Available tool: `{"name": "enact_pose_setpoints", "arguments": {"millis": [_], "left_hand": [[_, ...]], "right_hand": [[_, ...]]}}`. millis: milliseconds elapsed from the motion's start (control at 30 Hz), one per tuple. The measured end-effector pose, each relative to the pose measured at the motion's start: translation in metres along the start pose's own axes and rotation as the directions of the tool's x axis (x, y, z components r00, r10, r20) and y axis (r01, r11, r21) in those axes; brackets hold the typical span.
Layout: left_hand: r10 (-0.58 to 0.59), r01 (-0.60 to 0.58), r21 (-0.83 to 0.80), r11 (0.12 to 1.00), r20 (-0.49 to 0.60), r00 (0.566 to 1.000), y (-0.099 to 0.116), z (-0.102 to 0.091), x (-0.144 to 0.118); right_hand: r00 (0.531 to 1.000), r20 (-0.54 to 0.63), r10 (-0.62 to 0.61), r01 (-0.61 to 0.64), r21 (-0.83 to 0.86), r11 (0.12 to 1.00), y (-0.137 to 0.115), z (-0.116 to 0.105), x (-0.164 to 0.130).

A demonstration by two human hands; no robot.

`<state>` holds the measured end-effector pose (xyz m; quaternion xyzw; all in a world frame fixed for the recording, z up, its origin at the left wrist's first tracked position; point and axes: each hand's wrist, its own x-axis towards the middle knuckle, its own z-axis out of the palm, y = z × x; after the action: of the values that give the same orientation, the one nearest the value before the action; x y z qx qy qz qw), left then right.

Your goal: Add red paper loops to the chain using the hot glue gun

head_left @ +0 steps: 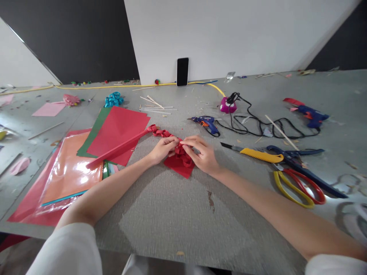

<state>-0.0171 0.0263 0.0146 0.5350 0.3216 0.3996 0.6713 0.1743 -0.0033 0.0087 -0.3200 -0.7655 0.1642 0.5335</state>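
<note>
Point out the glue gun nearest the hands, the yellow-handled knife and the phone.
glue gun (pixel 207 123), head view, blue body.
yellow-handled knife (pixel 259 154), head view, yellow handle.
phone (pixel 182 71), head view, dark screen.

Entry, operator's own body as I see it: two bare forearms, no watch, rings or bands visible. Left hand (pixel 163 149), right hand (pixel 200 154), both ungloved. White short sleeves cut off at lower left and lower right of the frame.

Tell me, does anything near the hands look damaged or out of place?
A dark stain marks the table surface just below the right hand. Otherwise nothing stands out: both hands fold the red paper strip.
</note>
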Motion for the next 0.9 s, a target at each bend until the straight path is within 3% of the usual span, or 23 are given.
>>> {"name": "enact_pose_setpoints", "arguments": {"millis": [267, 900], "left_hand": [[-0.002, 0.002, 0.027, 1.000, 0.011, 1.000, -0.0006, -0.0008, 0.0002], [-0.027, 0.028, -0.032, 0.999, 0.040, 0.999, 0.0018, -0.0026, -0.0031]], "right_hand": [[0.991, 0.024, -0.135, 0.136, -0.053, 0.989, -0.0013, -0.0001, 0.0014], [0.984, 0.061, -0.168, 0.171, -0.055, 0.984, 0.0007, -0.0002, 0.0014]]}}
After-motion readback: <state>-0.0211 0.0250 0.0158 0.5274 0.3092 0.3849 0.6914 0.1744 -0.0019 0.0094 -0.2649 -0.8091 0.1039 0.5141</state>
